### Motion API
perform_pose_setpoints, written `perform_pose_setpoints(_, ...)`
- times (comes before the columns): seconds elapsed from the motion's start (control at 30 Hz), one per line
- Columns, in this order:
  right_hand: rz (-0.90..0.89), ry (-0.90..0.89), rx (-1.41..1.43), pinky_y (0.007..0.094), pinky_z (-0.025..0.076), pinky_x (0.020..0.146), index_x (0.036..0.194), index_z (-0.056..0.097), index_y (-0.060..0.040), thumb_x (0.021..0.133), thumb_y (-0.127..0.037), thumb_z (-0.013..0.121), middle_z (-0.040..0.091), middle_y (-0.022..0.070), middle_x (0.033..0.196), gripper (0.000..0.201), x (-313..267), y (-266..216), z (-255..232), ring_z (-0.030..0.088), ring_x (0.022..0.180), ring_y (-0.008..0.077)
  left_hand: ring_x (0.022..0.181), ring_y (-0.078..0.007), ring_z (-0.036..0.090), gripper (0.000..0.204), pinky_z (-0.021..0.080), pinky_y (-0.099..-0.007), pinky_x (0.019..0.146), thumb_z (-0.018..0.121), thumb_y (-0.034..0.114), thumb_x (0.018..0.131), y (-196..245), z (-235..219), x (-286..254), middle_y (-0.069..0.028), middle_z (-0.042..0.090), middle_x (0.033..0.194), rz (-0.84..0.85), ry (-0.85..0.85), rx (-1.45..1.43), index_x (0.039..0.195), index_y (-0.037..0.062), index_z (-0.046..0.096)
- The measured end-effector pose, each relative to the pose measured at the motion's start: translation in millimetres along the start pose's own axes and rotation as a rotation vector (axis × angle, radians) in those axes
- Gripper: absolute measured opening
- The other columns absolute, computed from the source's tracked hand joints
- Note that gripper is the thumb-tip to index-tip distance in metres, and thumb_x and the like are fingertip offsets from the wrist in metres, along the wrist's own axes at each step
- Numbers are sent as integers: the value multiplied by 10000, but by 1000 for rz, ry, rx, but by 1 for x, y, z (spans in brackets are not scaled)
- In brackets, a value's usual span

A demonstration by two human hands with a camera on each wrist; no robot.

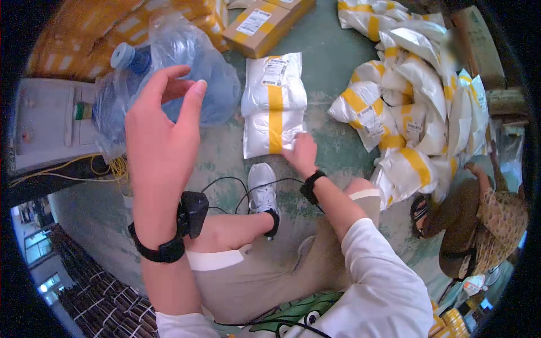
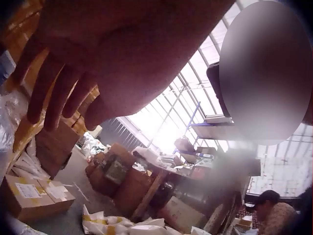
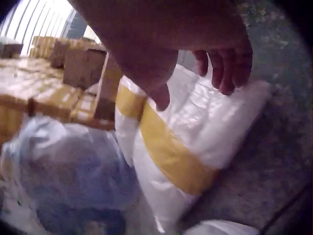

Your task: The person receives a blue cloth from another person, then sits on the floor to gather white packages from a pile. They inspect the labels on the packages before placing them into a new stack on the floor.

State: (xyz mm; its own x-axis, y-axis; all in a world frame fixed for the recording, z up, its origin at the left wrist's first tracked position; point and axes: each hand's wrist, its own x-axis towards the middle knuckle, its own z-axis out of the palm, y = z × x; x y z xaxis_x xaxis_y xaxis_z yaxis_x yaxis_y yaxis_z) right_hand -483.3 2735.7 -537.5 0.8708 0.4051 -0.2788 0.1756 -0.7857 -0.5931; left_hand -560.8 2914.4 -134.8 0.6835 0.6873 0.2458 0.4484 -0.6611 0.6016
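Note:
A white plastic mailer (image 1: pixel 273 121) lies on the green floor in front of the person, with a strip of yellow tape along it, a crease across its middle and a printed label (image 1: pixel 274 72) at its far end. My right hand (image 1: pixel 303 153) touches its near right corner. Seen from the right wrist, the thumb (image 3: pixel 160 97) is at the tape and the fingers (image 3: pixel 227 73) lie over the white film, spread apart from the thumb. Raised on the left, my left hand (image 1: pixel 163 127) holds nothing, its fingers loosely bent; it overlaps a blue water jug (image 1: pixel 217 93) wrapped in clear plastic.
Many similar taped mailers (image 1: pixel 420 101) are heaped on the right. A brown carton (image 1: pixel 262 28) stands beyond the mailer, and taped boxes (image 1: pixel 107 34) are stacked far left. Another person (image 1: pixel 479 225) squats at right. Yellow cord (image 1: pixel 115 169) and black cables (image 1: pixel 225 179) lie nearby.

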Motion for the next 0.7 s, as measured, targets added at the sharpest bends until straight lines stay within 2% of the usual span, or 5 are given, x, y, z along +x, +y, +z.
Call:
perform_pose_setpoints(0.07, -653, -61, -484, 413, 433, 845, 1010, 543, -61, 678, -303, 765, 545, 126, 1001, 467, -1, 3, 14, 533, 972, 303, 901, -227, 668, 283, 497, -338, 783, 670, 154, 859, 9, 2, 1, -133, 700, 920, 53, 5, 3, 1092, -2, 629)
perform_pose_setpoints(0.17, -801, -15, -554, 436, 412, 843, 1071, 526, -67, 732, -242, 678, 533, 111, 1084, 410, 7, -1, 13, 513, 1036, 275, 896, -228, 666, 286, 491, -333, 819, 678, 157, 854, 28, 0, -9, -142, 698, 934, 17, -26, 38, 1091, 2, 635)
perform_pose_setpoints(0.37, -896, 20, -427, 490, 467, 722, 772, 660, -56, 758, -165, 583, 626, 149, 782, 134, 28, 5, 35, 611, 784, 301, 940, -158, 619, 278, 469, -305, 869, 642, 175, 908, 24, 0, -21, -95, 676, 991, 20, -87, 6, 1138, 19, 636)
perform_pose_setpoints(0.47, -1024, 160, -438, 403, 422, 807, 768, 653, -153, 769, -209, 582, 575, 10, 847, 90, 18, -25, -24, 559, 909, 208, 977, -166, 610, 298, 461, -307, 885, 633, 172, 915, 14, 8, -18, -107, 661, 1032, 11, -148, -49, 1168, 15, 618)
perform_pose_setpoints(0.7, -1106, 81, -224, 414, 486, 637, 733, 620, -78, 799, -233, 595, 577, 75, 821, 170, 26, -113, -146, 627, 736, 277, 1108, -259, 586, 502, 426, -353, 979, 715, 120, 822, 43, 23, -19, -165, 623, 1169, 71, -465, 122, 1279, 10, 538)
